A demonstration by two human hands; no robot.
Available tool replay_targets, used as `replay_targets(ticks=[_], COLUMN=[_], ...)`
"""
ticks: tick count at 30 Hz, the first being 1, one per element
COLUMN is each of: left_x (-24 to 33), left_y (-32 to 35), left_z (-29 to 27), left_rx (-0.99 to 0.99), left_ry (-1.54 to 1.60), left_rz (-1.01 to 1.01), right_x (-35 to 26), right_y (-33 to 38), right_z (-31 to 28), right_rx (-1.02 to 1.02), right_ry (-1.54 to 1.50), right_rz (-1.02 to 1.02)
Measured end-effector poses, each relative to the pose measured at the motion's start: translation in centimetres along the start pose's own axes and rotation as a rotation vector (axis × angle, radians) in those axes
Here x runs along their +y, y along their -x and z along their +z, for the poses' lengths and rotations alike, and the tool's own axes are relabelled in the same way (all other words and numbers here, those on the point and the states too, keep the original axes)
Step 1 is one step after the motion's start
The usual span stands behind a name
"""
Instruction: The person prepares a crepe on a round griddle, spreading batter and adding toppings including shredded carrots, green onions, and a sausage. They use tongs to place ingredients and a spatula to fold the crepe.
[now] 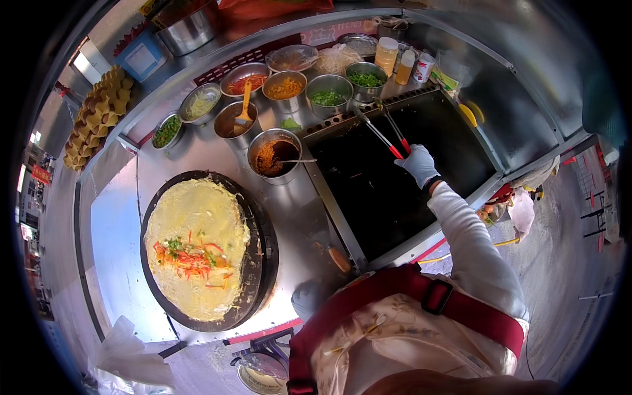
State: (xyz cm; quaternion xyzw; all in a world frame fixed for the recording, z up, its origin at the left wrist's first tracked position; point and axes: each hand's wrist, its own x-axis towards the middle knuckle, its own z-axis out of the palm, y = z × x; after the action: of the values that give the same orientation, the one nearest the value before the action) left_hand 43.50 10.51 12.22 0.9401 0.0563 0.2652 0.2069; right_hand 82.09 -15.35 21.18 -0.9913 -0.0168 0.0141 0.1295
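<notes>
We clench red-handled tongs (pixel 384 131) in our gloved right hand (pixel 417 164), reaching toward the scallion bowl (pixel 366 80); the crepe (pixel 196 245) awaits more topping.

The gloved right hand (pixel 419 164) holds red-handled tongs (pixel 385 131) over the black griddle (pixel 395 178) — their tips near the desk's far-edge bowl of chopped greens (pixel 366 79).

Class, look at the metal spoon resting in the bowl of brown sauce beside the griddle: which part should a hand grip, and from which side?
Grip the free handle end of the metal spoon, coming from the flat-griddle side. Its bowl end sits in the sauce bowl, while the handle juts out over the rim.
</notes>
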Motion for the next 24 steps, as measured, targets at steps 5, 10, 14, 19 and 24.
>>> replay_targets(ticks=[5, 10, 14, 19, 24], left_x=[1.1, 0.6, 1.2, 1.8, 1.8], left_y=[-0.1, 0.7, 0.4, 0.3, -1.1], left_z=[-1.2, -1.0, -1.6, -1.3, -0.2], left_rx=[-0.064, -0.076, -0.034, -0.01, 0.184], left_ry=[0.045, 0.051, 0.05, 0.059, -0.083], left_rz=[-0.136, -0.11, -0.097, -0.116, 0.046], right_x=[-0.3, -0.7, 1.0, 0.6, 5.2], right_y=[-0.2, 1.8, 0.9, 0.0, -0.4], right_z=[0.9, 0.1, 1.1, 0.2, -3.4], right_rx=[-0.015, -0.079, -0.054, -0.007, -0.014], right_ry=[0.055, -0.017, 0.082, 0.016, -0.147], right_rz=[-0.026, -0.009, -0.03, -0.046, 0.001])
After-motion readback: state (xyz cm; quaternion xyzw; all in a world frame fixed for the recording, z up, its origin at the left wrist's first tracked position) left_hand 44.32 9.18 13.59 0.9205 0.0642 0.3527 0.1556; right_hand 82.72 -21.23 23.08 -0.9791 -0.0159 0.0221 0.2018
